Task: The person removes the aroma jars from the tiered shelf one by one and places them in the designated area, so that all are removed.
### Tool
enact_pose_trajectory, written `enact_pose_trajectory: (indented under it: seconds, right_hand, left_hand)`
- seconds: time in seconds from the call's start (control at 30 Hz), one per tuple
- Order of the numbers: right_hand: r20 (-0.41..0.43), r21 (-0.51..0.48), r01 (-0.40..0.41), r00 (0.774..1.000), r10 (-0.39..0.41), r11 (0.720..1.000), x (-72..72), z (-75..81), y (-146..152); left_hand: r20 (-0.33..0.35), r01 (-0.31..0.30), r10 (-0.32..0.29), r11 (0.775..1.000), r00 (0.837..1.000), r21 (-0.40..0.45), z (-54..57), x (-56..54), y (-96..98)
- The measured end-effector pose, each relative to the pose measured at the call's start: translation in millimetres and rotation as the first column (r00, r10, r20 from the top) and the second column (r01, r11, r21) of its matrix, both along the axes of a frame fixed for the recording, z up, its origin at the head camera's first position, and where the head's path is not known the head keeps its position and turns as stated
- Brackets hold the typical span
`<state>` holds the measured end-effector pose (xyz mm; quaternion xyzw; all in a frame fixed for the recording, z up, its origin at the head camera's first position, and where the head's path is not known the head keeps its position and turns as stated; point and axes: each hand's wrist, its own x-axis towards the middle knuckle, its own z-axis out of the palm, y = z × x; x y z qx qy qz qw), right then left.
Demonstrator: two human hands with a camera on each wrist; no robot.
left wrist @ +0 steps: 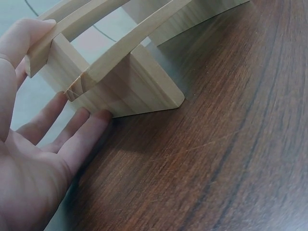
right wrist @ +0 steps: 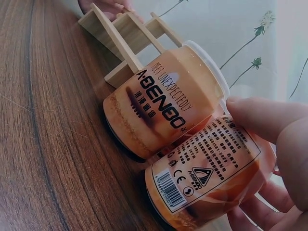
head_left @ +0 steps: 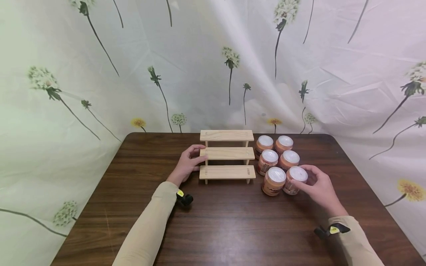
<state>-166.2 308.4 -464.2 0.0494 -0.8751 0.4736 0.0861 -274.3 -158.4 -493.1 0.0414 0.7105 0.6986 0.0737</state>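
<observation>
A three-tier light wooden display stand stands near the table's back edge. At its left end my left hand grips it, thumb on a board's end and other fingertips against the side panel. To the stand's right, several orange-brown jars with white lids are grouped in two columns. My right hand holds the front right jar between thumb and fingers. That jar's back label with a barcode faces the right wrist camera. Beside it, the front left jar shows large black lettering.
Dark wood-grain table lies under everything. A pale curtain printed with dandelions hangs behind it and at both sides. The other jars stand close together behind the front pair, near the stand's right end.
</observation>
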Motion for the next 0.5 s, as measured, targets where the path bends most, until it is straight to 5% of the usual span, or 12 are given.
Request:
enact_pose_trajectory:
  seconds: [0.5]
  right_hand:
    - [0.036, 0.004, 0.003, 0.999, -0.003, 1.000, 0.9, 2.0, -1.3]
  left_hand:
    - [0.002, 0.001, -0.001, 1.000, 1.000, -0.001, 1.7, 0.0, -0.6]
